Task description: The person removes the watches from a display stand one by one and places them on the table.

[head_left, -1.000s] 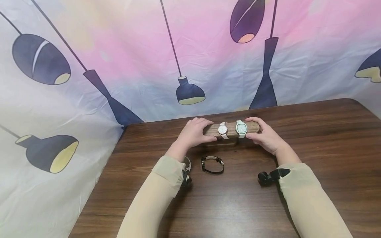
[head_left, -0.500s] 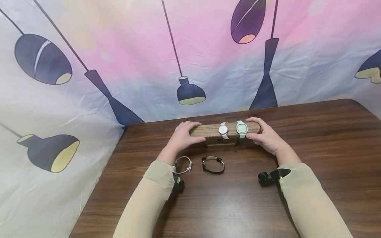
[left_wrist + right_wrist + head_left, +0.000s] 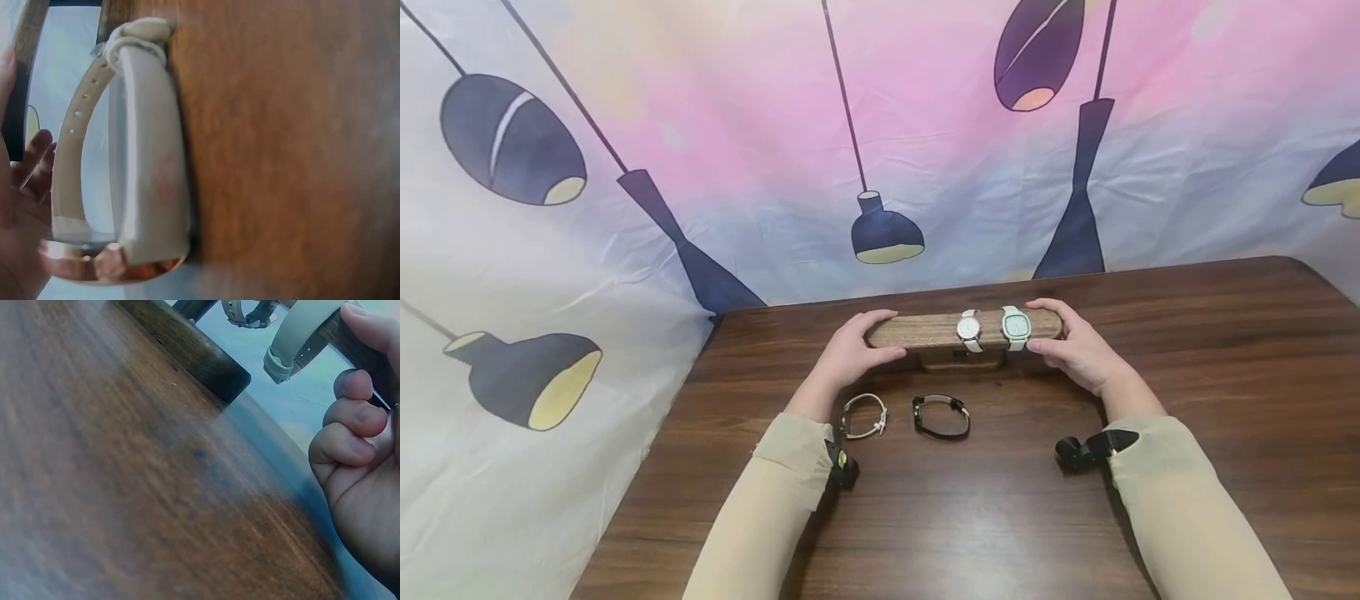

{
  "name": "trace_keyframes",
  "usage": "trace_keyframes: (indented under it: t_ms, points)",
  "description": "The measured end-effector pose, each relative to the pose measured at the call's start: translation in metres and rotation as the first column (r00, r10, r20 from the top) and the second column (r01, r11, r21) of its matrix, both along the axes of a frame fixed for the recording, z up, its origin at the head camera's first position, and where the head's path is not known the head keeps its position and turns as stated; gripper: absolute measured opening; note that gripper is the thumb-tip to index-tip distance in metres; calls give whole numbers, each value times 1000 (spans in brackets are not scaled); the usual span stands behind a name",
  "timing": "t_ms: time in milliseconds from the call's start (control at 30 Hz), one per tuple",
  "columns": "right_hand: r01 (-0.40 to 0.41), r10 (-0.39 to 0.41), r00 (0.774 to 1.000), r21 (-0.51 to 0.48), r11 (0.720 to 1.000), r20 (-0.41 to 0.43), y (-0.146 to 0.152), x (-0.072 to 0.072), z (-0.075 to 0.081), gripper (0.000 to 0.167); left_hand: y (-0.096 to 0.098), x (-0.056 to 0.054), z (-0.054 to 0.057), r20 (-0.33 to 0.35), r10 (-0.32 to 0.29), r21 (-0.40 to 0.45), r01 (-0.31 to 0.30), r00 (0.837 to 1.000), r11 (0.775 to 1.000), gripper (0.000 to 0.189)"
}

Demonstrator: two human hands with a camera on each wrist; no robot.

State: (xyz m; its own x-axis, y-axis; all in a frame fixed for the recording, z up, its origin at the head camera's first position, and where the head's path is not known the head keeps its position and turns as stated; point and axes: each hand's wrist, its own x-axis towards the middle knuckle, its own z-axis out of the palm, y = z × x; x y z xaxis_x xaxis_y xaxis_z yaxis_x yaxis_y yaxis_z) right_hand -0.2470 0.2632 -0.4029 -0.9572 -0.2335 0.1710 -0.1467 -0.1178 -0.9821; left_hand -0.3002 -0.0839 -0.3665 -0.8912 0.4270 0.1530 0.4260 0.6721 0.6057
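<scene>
Since wooden watch stand (image 3: 917,330) looks stiff, fairly heavy, I'd grip its ends; left hand (image 3: 850,350), right hand (image 3: 1081,343) clamped there

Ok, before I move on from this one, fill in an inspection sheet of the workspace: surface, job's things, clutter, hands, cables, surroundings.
Surface: dark wood-grain table.
Job's things: wooden stand bearing a white-strapped round watch and a pale green squarish watch; on the table, nearer the person, a loose white-strapped watch and a black-strapped watch.
Clutter: nothing seen.
Hands: left hand grips the stand's left end, right hand its right end.
Cables: none certain; a dark line beside the right sleeve may be cord or shadow.
Surroundings: lamp-patterned cloth behind the table.
</scene>
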Motion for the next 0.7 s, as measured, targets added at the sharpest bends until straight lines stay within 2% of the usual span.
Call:
trace_keyframes:
  t_ms: [233, 300, 500, 533, 700]
  points:
    - [-3, 2, 1000, -22, 1000, -11, 3, 2, -1, 54, 2, 2, -5, 110, 12, 168, -30, 994, 985, 61]
    - [-2, 1, 1000, -22, 1000, -14, 4, 3, 0, 54, 4, 6, -1, 143, 1, 202, -30, 990, 979, 60]
    - [-2, 2, 1000, -24, 1000, -14, 7, 4, 1, 54, 4, 5, -6, 222, -55, 258, -4, 974, 966, 60]
    - [-3, 3, 1000, -27, 1000, -15, 8, 5, 1, 54, 3, 2, -12, 222, -60, 265, -1, 973, 964, 60]
    - [-11, 9, 1000, -52, 999, -27, 13, 6, 0, 54, 8, 1, -14, 223, -73, 297, 4, 972, 955, 59]
